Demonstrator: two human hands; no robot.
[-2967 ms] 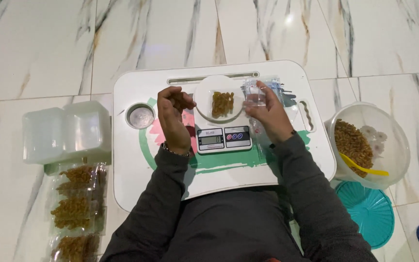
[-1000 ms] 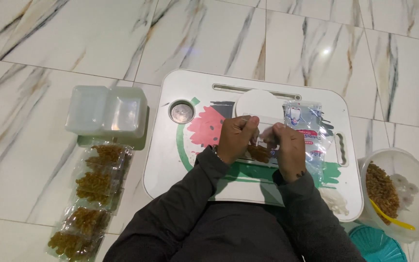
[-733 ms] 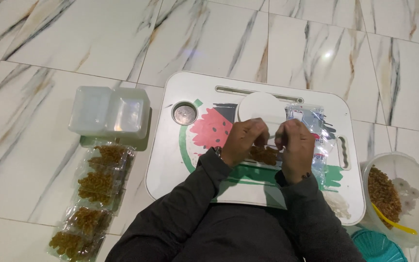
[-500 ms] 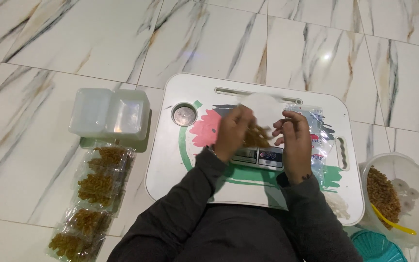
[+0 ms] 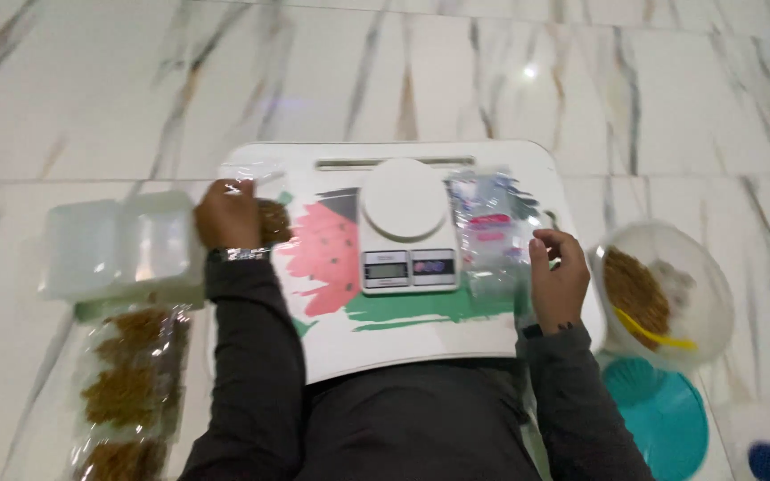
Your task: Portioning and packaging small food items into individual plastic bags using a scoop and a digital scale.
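My left hand grips a small clear bag of brown snack at the left edge of the white lap tray. A white kitchen scale stands in the tray's middle, its round plate bare. My right hand rests on the tray's right edge beside a stack of empty clear bags, fingers curled, nothing visibly held.
A clear lidded box lies left of the tray, and a row of filled snack bags lies below it. A clear bowl of brown snack with a yellow scoop stands at right, a teal lid beneath it. Marble floor surrounds everything.
Both hands worked a filled bag over the scale. Now my left hand has carried it left, off the scale, and my right hand has drawn back to the tray's right edge.
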